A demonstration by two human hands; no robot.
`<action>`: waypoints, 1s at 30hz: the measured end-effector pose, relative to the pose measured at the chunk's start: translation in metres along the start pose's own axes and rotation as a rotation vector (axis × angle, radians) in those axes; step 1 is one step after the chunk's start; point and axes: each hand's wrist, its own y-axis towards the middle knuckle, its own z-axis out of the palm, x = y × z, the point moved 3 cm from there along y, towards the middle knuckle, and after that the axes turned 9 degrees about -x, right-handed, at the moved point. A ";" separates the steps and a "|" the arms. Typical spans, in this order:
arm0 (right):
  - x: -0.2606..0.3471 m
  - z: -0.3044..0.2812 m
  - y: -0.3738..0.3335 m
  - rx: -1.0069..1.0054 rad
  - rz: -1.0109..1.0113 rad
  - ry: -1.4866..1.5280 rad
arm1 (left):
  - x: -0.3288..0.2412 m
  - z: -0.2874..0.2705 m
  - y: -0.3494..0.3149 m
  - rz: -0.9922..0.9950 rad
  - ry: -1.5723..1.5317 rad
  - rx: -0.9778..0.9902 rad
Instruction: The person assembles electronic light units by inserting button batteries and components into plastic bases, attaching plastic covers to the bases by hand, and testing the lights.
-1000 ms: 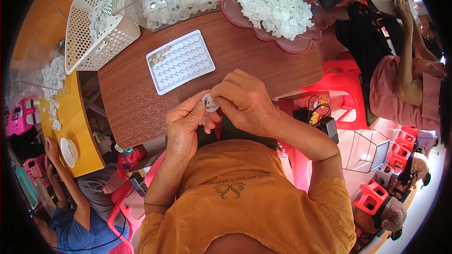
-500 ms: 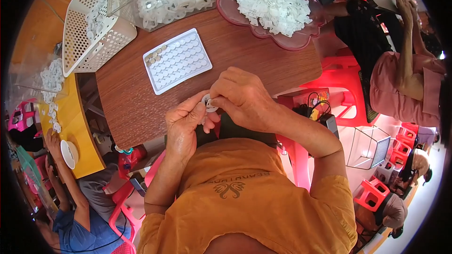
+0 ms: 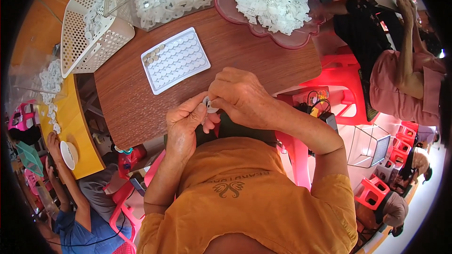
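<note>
My left hand (image 3: 184, 118) pinches a small round white plastic piece (image 3: 211, 107) between thumb and fingers, just off the table's near edge. Against the same piece press the closed fingertips of my right hand (image 3: 239, 95); whether they grip something tiny of their own is hidden. The piece has a dark spot or slot in its middle. Beyond my hands a white tray (image 3: 190, 71) with rows of round hollows lies on the brown table (image 3: 254, 63). Several small beige discs (image 3: 153, 55) sit in the tray's far left corner.
A clear bin (image 3: 174, 4) of white ring-shaped parts, a pink scalloped bowl (image 3: 282, 43) heaped with small white pieces, and a white perforated basket (image 3: 113, 35) line the far side. Co-workers sit left and right. A white bowl (image 3: 69, 154) stands on the yellow table (image 3: 87, 146).
My hands stay at the round piece, with only a slight shift of the right fingers. The whole view has moved slightly.
</note>
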 end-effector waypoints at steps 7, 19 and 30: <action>0.006 0.001 0.000 -0.005 -0.078 -0.081 | 0.002 -0.002 0.000 0.001 0.003 0.003; 0.003 -0.003 0.000 -0.013 -0.071 -0.014 | -0.001 0.002 0.001 0.005 0.012 0.063; 0.005 -0.005 0.003 0.043 -0.064 0.024 | -0.003 -0.002 0.002 0.043 0.059 0.076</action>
